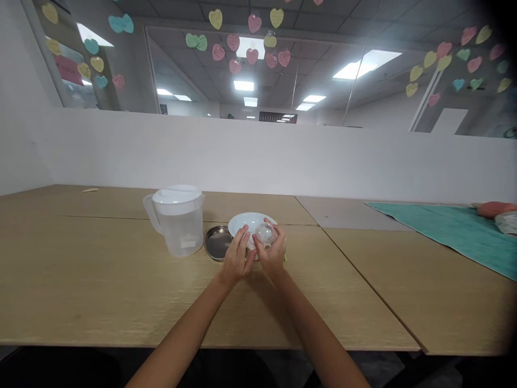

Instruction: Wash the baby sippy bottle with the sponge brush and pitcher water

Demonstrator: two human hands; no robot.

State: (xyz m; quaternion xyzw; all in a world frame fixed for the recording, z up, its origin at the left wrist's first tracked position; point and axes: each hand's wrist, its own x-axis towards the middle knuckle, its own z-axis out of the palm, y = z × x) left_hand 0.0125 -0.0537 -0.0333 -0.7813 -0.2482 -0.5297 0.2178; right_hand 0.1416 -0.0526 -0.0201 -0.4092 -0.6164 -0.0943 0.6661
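Observation:
In the middle of the table, my right hand (273, 253) is closed on a small clear rounded plastic piece (265, 233), with thumb and fingers at its sides. Close beside it, my left hand (237, 257) curls its fingers around something clear, mostly hidden between the two hands; I cannot make out its shape. Behind the hands sits a white bowl (242, 220), partly covered by them. A round, shallow metal dish (217, 243) lies just left of my left hand. A little yellow-green thing shows behind my right hand, too small to name.
Left of the dish stands a translucent lidded pitcher (183, 223), its handle pointing left. On the right, a green cloth (440, 223) covers part of the table, with a reddish bundle (495, 209) on it. A white wall (173, 151) rises behind the wooden table (100, 291).

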